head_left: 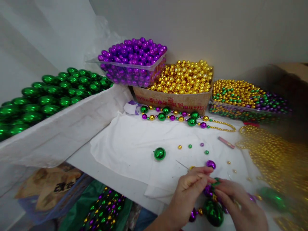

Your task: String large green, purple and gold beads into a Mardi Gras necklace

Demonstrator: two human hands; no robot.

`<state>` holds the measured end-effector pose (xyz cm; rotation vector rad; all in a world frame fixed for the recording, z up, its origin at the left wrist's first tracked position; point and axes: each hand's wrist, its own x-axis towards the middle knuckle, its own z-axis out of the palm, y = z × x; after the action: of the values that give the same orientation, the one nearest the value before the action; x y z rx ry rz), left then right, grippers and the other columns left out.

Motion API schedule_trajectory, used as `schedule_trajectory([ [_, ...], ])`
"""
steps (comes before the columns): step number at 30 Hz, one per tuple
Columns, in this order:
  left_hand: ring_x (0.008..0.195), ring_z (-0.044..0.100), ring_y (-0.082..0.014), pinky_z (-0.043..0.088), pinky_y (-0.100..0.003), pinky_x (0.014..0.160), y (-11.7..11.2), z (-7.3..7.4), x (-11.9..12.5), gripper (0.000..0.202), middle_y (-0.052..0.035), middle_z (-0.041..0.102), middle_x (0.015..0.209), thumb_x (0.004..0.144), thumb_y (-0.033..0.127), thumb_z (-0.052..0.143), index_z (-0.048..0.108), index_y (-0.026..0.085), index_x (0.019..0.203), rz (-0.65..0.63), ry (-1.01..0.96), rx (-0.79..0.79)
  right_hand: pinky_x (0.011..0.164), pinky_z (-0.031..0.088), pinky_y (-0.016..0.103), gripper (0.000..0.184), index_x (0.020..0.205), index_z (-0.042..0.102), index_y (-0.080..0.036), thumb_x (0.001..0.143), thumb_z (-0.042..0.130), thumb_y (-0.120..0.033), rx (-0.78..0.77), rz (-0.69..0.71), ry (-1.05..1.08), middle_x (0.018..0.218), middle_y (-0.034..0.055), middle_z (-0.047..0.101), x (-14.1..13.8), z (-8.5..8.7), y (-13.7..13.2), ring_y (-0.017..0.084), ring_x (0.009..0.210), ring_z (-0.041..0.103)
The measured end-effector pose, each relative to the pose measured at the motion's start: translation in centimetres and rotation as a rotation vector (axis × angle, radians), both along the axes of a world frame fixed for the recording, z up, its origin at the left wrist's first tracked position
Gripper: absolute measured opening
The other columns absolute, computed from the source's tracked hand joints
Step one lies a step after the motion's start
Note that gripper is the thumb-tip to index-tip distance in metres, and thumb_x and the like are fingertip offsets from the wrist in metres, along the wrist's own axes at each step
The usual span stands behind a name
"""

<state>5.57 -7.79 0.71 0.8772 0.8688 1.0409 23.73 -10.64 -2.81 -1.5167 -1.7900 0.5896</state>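
My left hand (190, 194) is closed, thumb and fingers pinched at the upper end of a strand of shiny beads; the exact grip point is hidden. My right hand (243, 203) is closed on the same strand just beside it. From the hands hangs the bead strand, with a large green bead (213, 213), purple beads and small gold ones. A thin needle (182, 164) points out left of my left hand. Just beyond the fingertips sits a purple bead (211, 164). A loose large green bead (159, 154) and several small beads rest on the white cloth (125, 147).
A white foam box (79, 128) of green beads stands left. Behind are a clear tub (154, 69) of purple beads, a cardboard box (173, 100) of gold beads and a tub of mixed small beads (238, 96). A beaded necklace (172, 117) lies before them; gold bead chains (271, 154) lie right.
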Motion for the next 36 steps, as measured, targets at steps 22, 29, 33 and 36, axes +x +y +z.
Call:
schedule_trajectory([
  [22, 0.11, 0.057, -0.0242, 0.04, -0.03, 0.097, 4.4, -0.6, -1.1, 0.027, -0.0085, 0.067, 0.117, 0.083, 0.025, 0.065, 0.072, 0.02, 0.108, -0.168, 0.185, 0.088, 0.044, 0.035, 0.02, 0.011, 0.083, 0.056, -0.025, 0.086, 0.062, -0.034, -0.226, -0.196, 1.063, 0.057, -0.0039, 0.045, 0.3, 8.2, 2.0, 0.009, 0.048, 0.045],
  [29, 0.117, 0.055, -0.0259, 0.036, -0.031, 0.103, 3.8, 1.9, 0.1, 0.055, -0.0072, 0.064, 0.123, 0.071, 0.023, 0.076, 0.062, 0.021, 0.124, -0.476, 0.158, 0.266, 0.042, 0.032, 0.019, 0.011, 0.081, 0.055, -0.025, 0.088, 0.058, -0.034, -0.293, -0.082, 1.226, 0.052, -0.0051, 0.03, -0.4, 9.2, 2.5, 0.01, 0.047, 0.039],
  [33, 0.09, 0.062, -0.0213, 0.045, -0.027, 0.08, 3.1, 1.6, 0.9, 0.041, -0.0047, 0.069, 0.097, 0.074, 0.032, 0.074, 0.068, 0.018, 0.113, -0.598, 0.31, 0.36, 0.044, 0.031, 0.018, 0.01, 0.081, 0.057, -0.024, 0.087, 0.06, -0.032, -0.244, -0.19, 1.164, 0.055, -0.0048, 0.032, 0.0, 8.8, 2.2, 0.008, 0.049, 0.037],
  [36, 0.09, 0.062, -0.0207, 0.044, -0.025, 0.08, 2.5, 0.7, 0.9, 0.044, -0.0059, 0.07, 0.098, 0.072, 0.035, 0.076, 0.069, 0.016, 0.111, -0.609, 0.392, 0.408, 0.048, 0.035, 0.018, 0.009, 0.08, 0.058, -0.023, 0.084, 0.064, -0.028, -0.243, -0.303, 1.099, 0.061, -0.003, 0.039, 0.8, 8.1, 1.4, 0.008, 0.054, 0.039],
])
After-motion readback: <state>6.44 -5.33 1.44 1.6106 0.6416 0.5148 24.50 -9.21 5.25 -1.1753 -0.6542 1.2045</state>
